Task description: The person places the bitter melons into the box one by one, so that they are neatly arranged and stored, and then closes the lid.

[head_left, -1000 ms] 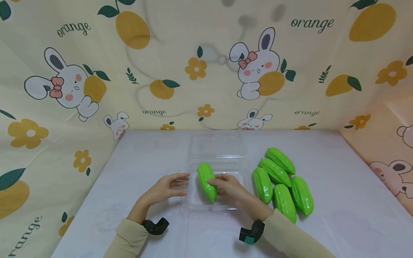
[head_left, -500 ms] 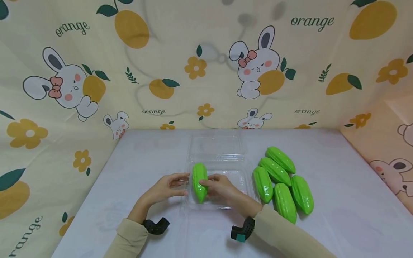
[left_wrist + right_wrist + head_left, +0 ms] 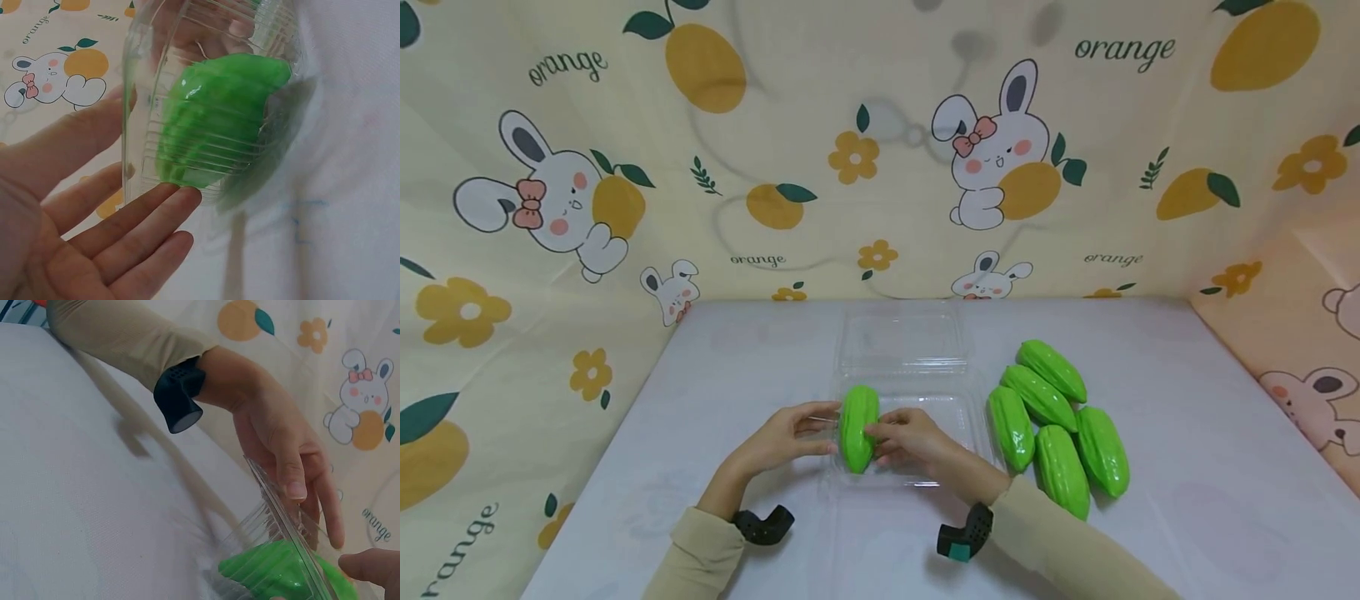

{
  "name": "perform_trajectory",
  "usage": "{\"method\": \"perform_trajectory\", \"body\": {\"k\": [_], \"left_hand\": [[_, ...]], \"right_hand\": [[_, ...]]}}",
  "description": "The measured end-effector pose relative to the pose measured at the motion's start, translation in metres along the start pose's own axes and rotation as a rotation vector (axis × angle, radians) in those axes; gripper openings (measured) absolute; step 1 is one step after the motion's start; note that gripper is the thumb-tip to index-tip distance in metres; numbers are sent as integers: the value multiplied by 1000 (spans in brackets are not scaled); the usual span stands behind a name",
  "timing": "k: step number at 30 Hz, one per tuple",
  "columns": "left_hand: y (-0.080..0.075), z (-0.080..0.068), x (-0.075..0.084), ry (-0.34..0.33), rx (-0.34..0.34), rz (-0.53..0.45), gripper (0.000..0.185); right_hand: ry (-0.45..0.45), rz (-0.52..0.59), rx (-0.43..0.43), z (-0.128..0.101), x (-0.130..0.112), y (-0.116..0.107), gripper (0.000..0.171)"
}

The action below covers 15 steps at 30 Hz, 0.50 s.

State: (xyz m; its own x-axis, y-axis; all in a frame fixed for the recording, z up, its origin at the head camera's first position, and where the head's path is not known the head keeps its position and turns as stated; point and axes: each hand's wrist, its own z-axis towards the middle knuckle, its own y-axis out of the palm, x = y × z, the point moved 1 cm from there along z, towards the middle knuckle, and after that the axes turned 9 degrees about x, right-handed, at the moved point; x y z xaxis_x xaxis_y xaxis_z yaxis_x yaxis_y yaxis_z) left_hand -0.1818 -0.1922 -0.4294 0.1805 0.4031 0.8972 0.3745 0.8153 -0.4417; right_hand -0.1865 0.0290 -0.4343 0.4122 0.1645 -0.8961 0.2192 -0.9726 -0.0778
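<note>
Your clear plastic clamshell box [image 3: 958, 417] lies open; five green ridged toy gourds [image 3: 1060, 429] wait beside it. Your right hand [image 3: 910, 437] pinches the first green gourd [image 3: 859, 427] at the box's left end, while your left hand's straight fingers [image 3: 134, 215] steady the box wall.

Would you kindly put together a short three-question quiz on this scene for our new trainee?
1. True or false: the right hand holds a green gourd inside the clear container.
2. How many green gourds lie loose on the table?
3. The left hand rests against the container's: A) left wall B) open lid C) right wall.

Key: 1 true; 2 five; 3 A.
</note>
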Motion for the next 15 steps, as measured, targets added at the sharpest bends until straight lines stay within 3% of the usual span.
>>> {"method": "perform_trajectory", "body": {"k": [7, 15], "left_hand": [[1, 0, 1, -12, 1, 1, 68], [1, -1, 2, -14, 9, 5, 69]], "right_hand": [[-58, -22, 71, -2, 1, -5, 39], [-107, -38, 90, -10, -1, -16, 41]]}}
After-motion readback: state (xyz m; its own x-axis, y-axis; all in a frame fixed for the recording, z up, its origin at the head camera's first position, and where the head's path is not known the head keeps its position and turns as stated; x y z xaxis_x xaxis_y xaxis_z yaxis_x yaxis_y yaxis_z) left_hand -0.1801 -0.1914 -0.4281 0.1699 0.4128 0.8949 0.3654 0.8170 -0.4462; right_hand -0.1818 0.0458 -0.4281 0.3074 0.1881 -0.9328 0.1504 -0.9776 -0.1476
